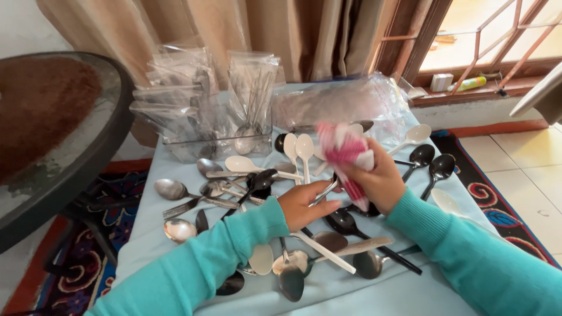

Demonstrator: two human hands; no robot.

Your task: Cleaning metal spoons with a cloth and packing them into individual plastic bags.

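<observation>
1. Left hand, teal sleeve, fingers curled around the handle of a metal utensil; the shiny handle pokes out toward the right hand. The utensil's working end is hidden, so which kind it is cannot be told.
2. Right hand, teal sleeve too, closed on a pink and white cloth. The cloth is blurred and bunched above the fingers, with a strip hanging down under the hand.
3. The two hands are touching or nearly so, above the middle of the table, which has a light blue cover.
4. Under and around the hands lie loose spoons and forks: black plastic spoons to the right, white plastic spoons just behind the hands, metal spoons to the left.
5. Clear container at the far left of the table, with cutlery packed in clear plastic bags standing upright in it.
6. A large crumpled clear plastic bag lies at the far edge, behind the cloth.
7. Round dark glass table stands to the left.
</observation>
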